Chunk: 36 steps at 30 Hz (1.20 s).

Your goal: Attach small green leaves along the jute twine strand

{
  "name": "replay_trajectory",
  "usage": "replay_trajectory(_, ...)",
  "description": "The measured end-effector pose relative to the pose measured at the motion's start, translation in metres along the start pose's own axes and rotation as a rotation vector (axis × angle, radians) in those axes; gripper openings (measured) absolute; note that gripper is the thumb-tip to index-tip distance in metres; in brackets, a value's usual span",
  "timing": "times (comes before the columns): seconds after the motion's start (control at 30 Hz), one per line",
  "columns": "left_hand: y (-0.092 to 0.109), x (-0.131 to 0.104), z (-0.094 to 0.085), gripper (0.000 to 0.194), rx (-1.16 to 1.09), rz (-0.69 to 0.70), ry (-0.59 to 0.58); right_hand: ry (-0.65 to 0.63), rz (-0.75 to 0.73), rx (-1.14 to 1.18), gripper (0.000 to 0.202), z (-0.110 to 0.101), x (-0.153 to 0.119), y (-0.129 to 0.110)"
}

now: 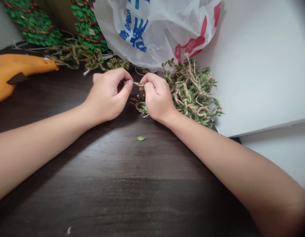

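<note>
Both hands pinch one strand of leafy jute twine, just left of the twine pile.

Left hand (106, 95) and right hand (156, 97) — both curled nearly shut, thumb against forefinger — hold a short stretch of the twine strand (137, 84) taut between them, likely to keep it steady. The strand runs into the twine pile (194, 93). A loose leaf (140, 138) lies on the dark table (113, 184) in front of the pile; plastic bag (154, 29) behind it.

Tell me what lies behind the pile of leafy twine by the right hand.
Behind the pile of leafy twine sits a white plastic bag with blue and red print, resting on the table. The bag's contents are hidden, and the pile covers its lower edge.
</note>
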<state>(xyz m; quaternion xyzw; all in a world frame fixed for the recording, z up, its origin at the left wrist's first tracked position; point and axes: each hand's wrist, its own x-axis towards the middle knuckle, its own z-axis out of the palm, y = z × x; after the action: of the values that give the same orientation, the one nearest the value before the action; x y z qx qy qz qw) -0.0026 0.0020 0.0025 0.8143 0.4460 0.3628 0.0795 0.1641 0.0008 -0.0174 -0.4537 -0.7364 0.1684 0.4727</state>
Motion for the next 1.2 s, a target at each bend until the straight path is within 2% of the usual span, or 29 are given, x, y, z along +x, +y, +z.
replay_trajectory(0.2, 0.0, 0.001, 0.002, 0.018, -0.036, 0.012, 0.015, -0.02, -0.051, -0.015, 0.032, 0.0, 0.0, -0.002)
replay_trajectory(0.43, -0.001, 0.0, 0.004, 0.017, -0.038, 0.021, 0.035, 0.101, -0.06, 0.015, 0.038, -0.001, 0.0, -0.003)
replay_trajectory(0.57, -0.001, 0.0, 0.004, 0.015, -0.018, 0.013, 0.018, 0.123, -0.071, 0.004, 0.042, -0.001, 0.0, -0.003)
replay_trajectory(0.77, -0.001, 0.001, 0.004, 0.016, 0.001, 0.008, 0.001, 0.103, -0.055, 0.03, 0.041, 0.0, -0.001, -0.004)
replay_trajectory(0.87, -0.001, 0.002, 0.005, 0.016, 0.047, -0.03, -0.003, 0.039, -0.056, 0.046, 0.038, -0.001, -0.002, -0.006)
replay_trajectory(1.0, 0.0, 0.002, 0.004, 0.019, 0.137, -0.029, -0.082, -0.031, -0.095, 0.029, 0.036, -0.001, -0.003, -0.009)
replay_trajectory(1.1, 0.005, 0.001, 0.0, 0.024, 0.159, 0.022, -0.221, -0.02, -0.133, 0.02, 0.036, -0.001, -0.002, -0.007)
replay_trajectory(1.2, 0.009, 0.001, -0.003, 0.029, 0.154, 0.03, -0.262, -0.012, -0.143, 0.004, 0.035, 0.001, 0.0, -0.003)
